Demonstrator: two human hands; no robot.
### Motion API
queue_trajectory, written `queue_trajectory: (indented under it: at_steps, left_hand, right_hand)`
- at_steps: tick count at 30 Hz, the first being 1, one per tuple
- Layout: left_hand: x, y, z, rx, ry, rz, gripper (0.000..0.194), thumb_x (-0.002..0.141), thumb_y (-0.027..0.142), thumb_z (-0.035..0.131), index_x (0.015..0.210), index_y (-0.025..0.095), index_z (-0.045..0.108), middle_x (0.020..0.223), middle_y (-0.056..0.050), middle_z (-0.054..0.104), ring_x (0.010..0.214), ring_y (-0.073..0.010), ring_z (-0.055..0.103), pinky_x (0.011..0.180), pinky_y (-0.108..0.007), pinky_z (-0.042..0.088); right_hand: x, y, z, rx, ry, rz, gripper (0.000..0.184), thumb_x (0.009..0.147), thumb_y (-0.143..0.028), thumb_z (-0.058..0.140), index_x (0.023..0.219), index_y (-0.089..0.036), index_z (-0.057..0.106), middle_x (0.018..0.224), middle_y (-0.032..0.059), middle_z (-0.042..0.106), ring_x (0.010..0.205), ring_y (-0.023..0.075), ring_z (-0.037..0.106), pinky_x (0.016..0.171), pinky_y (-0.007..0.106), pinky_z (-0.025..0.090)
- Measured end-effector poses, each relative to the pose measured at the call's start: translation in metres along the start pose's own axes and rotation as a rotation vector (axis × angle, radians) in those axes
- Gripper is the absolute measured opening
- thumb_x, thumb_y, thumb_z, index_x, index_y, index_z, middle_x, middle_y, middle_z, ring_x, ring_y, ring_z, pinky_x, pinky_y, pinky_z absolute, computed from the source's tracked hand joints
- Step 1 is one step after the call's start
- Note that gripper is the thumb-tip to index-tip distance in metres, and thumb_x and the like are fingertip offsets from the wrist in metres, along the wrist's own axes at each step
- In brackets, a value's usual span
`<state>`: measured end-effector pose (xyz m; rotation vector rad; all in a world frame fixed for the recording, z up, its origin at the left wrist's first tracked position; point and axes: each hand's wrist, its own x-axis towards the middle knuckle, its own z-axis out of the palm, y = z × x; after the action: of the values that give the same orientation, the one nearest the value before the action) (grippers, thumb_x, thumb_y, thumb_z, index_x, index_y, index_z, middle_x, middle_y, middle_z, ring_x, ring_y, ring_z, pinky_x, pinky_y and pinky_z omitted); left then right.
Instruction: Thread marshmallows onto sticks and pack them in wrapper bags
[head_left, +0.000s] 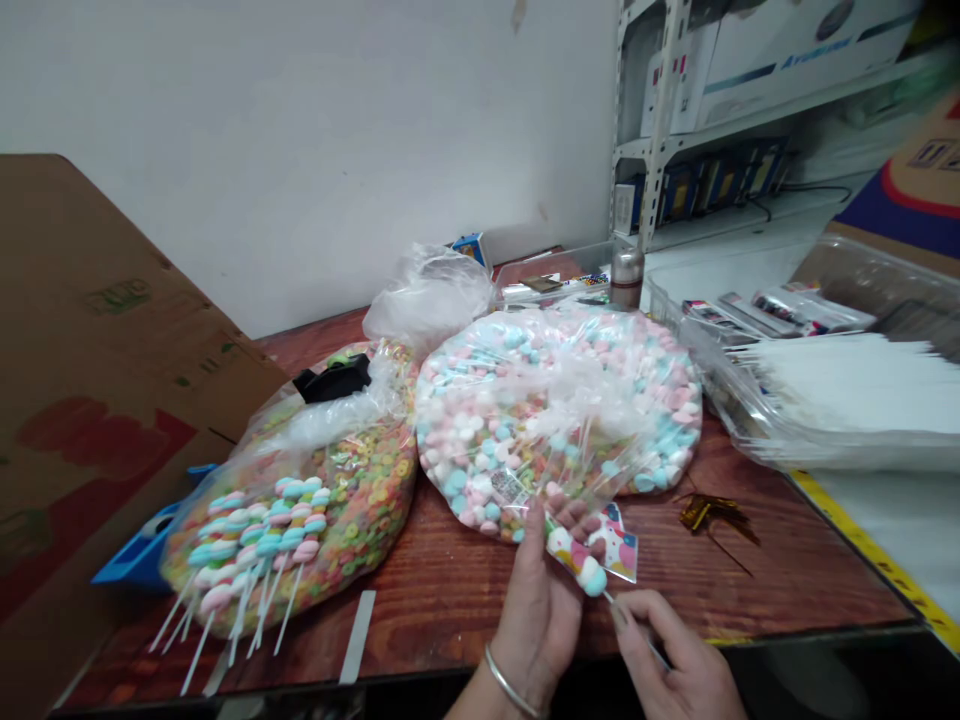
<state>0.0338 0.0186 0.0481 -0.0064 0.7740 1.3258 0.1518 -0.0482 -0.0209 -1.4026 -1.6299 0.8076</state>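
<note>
Our right hand (667,645) pinches the marshmallow skewer (592,577) by its stick end; our left hand (551,595) clasps its candy length, long axis slanting away leftward.

The single view is taken from my head, and it faces forward and down across the table (450,610) to the wall (375,150) behind it. My left hand (551,605) and my right hand (671,655) are near to the camera, at the lower edge, while the shelf (658,130) stands farther, at upper right.
</note>
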Motion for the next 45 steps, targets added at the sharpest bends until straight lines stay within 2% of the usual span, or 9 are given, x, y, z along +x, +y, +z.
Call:
queue_trajectory:
  at_steps: [4,10,18,22,26,30,35,42,45]
  left_hand:
    - [0.006,0.009,-0.001,0.041,-0.001,0.093,0.029,0.084,0.027,0.067,0.11,0.017,0.06,0.082,-0.001,0.06,0.066,-0.0106,0.058,0.065,-0.025,0.05]
    - [-0.005,-0.021,-0.002,0.062,-0.043,-0.021,0.018,0.086,0.029,0.064,0.096,0.014,0.064,0.063,0.003,0.05,0.057,-0.0072,0.05,0.058,-0.019,0.045]
    - [0.006,0.009,-0.003,0.014,-0.04,0.027,0.03,0.084,0.036,0.066,0.104,0.014,0.064,0.09,-0.007,0.065,0.083,-0.0178,0.063,0.076,-0.03,0.054]
    - [0.012,0.015,-0.003,0.01,0.02,0.139,0.025,0.081,0.023,0.07,0.105,0.017,0.064,0.071,0.003,0.056,0.057,-0.0071,0.053,0.064,-0.024,0.052]
    - [0.006,-0.007,-0.002,0.092,-0.021,0.078,0.021,0.081,0.023,0.07,0.1,0.015,0.064,0.058,0.009,0.042,0.045,-0.0026,0.035,0.053,-0.018,0.041]
    - [-0.005,-0.027,-0.004,0.207,-0.088,0.051,0.018,0.082,0.025,0.069,0.097,0.014,0.065,0.065,0.003,0.054,0.059,-0.0065,0.047,0.063,-0.019,0.041]
    - [-0.009,-0.032,-0.016,0.365,-0.126,0.052,0.029,0.087,0.039,0.059,0.089,0.013,0.071,0.086,-0.007,0.067,0.085,-0.0173,0.057,0.087,-0.03,0.041]
    - [-0.006,-0.036,-0.023,0.408,-0.141,0.007,0.036,0.087,0.042,0.058,0.102,0.013,0.073,0.089,-0.01,0.071,0.095,-0.0237,0.062,0.095,-0.036,0.039]
    - [-0.005,-0.035,-0.023,0.421,-0.136,0.006,0.035,0.086,0.039,0.06,0.109,0.014,0.071,0.095,-0.011,0.072,0.098,-0.0233,0.062,0.095,-0.034,0.04]
  right_hand:
    - [0.002,0.001,0.0,0.06,-0.099,-0.041,0.021,0.096,-0.032,0.042,0.093,-0.021,0.06,0.069,-0.0006,0.064,0.056,0.0127,0.062,0.055,0.016,0.049]
    - [0.013,-0.006,0.008,0.069,-0.091,-0.005,0.029,0.099,-0.035,0.033,0.114,-0.021,0.053,0.092,0.0102,0.074,0.08,0.0217,0.072,0.067,0.025,0.054]
    - [0.007,0.0,-0.005,0.063,-0.224,0.01,0.031,0.1,-0.036,0.031,0.091,-0.022,0.057,0.071,0.003,0.068,0.061,0.0157,0.066,0.06,0.021,0.049]
    - [0.0,0.001,-0.002,0.039,-0.243,0.014,0.032,0.099,-0.037,0.033,0.091,-0.023,0.06,0.069,0.0022,0.069,0.058,0.0149,0.065,0.058,0.019,0.049]
    - [0.005,-0.005,0.01,0.051,-0.154,0.024,0.035,0.099,-0.04,0.032,0.094,-0.024,0.063,0.067,0.0032,0.07,0.059,0.018,0.068,0.058,0.021,0.051]
    - [0.014,-0.007,0.017,0.113,0.006,0.094,0.039,0.098,-0.046,0.03,0.098,-0.023,0.062,0.077,0.0068,0.073,0.066,0.0212,0.07,0.058,0.024,0.051]
    - [0.018,-0.008,0.016,0.164,0.034,0.156,0.04,0.097,-0.05,0.034,0.085,-0.024,0.061,0.068,0.0047,0.071,0.061,0.0206,0.069,0.061,0.025,0.052]
    - [0.022,-0.013,0.008,0.394,0.078,0.295,0.04,0.091,-0.054,0.047,0.108,-0.021,0.059,0.096,0.0089,0.073,0.09,0.0223,0.069,0.079,0.026,0.054]
    - [0.026,-0.013,0.013,0.668,0.076,0.4,0.038,0.085,-0.058,0.057,0.097,-0.021,0.059,0.074,0.0008,0.066,0.065,0.0154,0.064,0.065,0.023,0.055]
